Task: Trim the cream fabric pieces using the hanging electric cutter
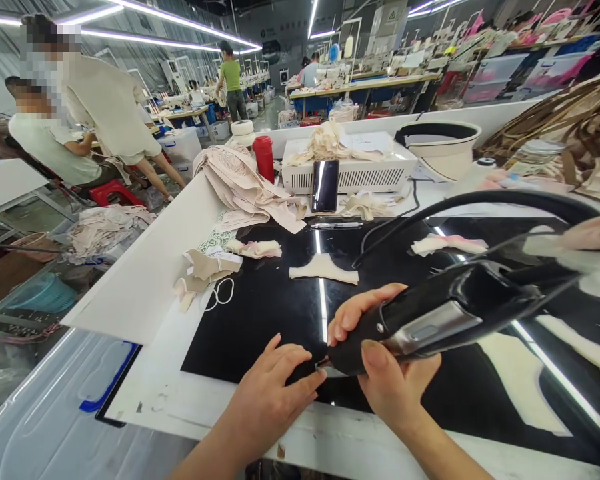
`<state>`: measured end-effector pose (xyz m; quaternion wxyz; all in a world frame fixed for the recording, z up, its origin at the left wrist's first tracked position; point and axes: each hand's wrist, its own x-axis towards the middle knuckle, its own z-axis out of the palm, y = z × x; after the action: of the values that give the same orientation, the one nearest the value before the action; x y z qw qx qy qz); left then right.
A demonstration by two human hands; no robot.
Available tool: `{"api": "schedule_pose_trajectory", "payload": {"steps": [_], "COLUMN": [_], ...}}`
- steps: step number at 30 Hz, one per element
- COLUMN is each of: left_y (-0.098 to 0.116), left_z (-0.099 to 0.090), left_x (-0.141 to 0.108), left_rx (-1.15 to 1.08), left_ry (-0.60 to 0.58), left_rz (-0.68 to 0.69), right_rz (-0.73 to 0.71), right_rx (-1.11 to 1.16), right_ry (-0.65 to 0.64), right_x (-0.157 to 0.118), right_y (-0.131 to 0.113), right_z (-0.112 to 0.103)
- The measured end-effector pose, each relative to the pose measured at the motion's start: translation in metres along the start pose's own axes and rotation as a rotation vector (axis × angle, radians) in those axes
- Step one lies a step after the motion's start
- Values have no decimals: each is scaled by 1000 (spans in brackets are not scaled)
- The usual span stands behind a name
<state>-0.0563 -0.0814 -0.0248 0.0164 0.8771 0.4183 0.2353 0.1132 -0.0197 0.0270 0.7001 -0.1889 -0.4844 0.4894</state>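
Note:
My right hand (395,380) is closed around a black corded hand tool (430,320) with a silver panel on its side. The tool's narrow tip points left and down at the near edge of the black mat (260,320). Beside that tip lies my left hand (280,387), palm down, its fingers stretched out and the thumb apart. The fingertips are right at the tip; whatever small thing may lie under them is hidden. Beyond my hands, a cream fabric piece (325,268) rests on the mat. A larger cream piece (523,377) lies to the right under the tool.
A phone (325,185) leans against a white vented box (365,167). Fabric strips (245,180) and a red bottle (263,159) stand behind left. The tool's thick cable (505,198) arches rightward. Another hand (597,233) shows at the right edge. People work behind.

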Motion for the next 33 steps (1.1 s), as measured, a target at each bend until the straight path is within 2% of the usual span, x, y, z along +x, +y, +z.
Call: {"api": "schedule_pose_trajectory", "payload": {"steps": [7,11,17,33], "left_y": [0,0,1,2], "left_z": [-4,-8,-5,-3], "left_x": [1,1,2,2], "left_rx": [-69,-147,-155,-87], "left_ry": [72,115,122,119], "left_rz": [1,-71,-89,-57], "right_rz": [-3,2,14,-1], "right_rx": [-72,-11,3,8], "right_ry": [-12,-8,-44,-29], "right_x": [1,0,-6,-5], "right_y": [-2,-5,-7,-9], "right_z": [2,0,-1,-1]}}
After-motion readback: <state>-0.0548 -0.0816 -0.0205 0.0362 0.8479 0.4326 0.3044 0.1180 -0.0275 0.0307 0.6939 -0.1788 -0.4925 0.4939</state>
